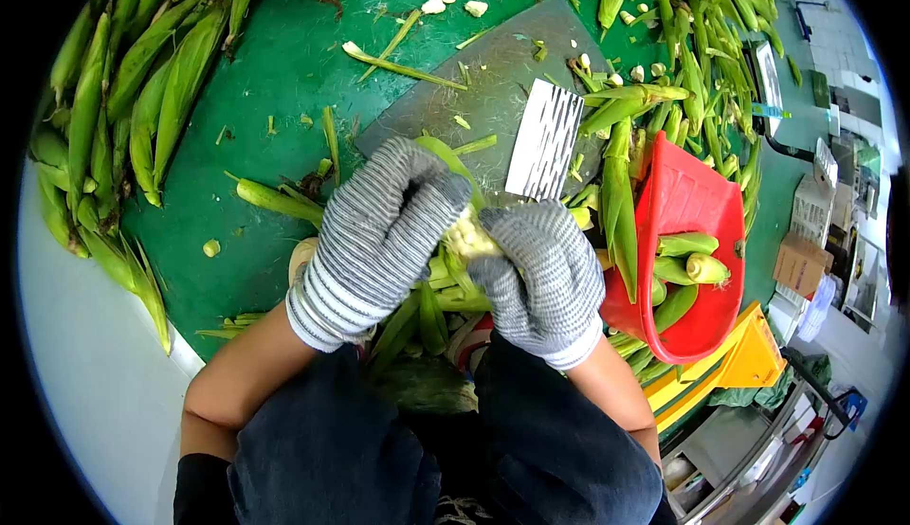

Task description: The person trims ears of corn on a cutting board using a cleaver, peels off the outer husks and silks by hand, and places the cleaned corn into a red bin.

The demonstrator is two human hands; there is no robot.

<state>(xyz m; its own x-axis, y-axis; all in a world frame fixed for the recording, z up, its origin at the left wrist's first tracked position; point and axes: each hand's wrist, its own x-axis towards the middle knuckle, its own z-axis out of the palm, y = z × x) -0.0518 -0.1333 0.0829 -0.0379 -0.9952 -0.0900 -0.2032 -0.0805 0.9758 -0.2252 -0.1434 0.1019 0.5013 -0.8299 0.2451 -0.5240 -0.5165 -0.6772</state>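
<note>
My left hand [384, 226], in a grey and white striped knit glove, is closed at the husk of an ear of corn [466, 237]. Pale kernels show between the two hands, and a green husk leaf [444, 157] sticks up beside them. In a matching glove, my right hand [542, 274] pinches the same ear from its other side. Part of the ear is hidden by my fingers. Below the hands, loose green husks [433, 321] lie between my legs.
A dark board [493, 65] lies ahead on the green floor, with a black-striped white card [544, 141] on it. Right of my hands stands a red plastic scoop [700, 170] holding corn. Unhusked corn [185, 80] is piled left; more husks [701, 61] lie far right.
</note>
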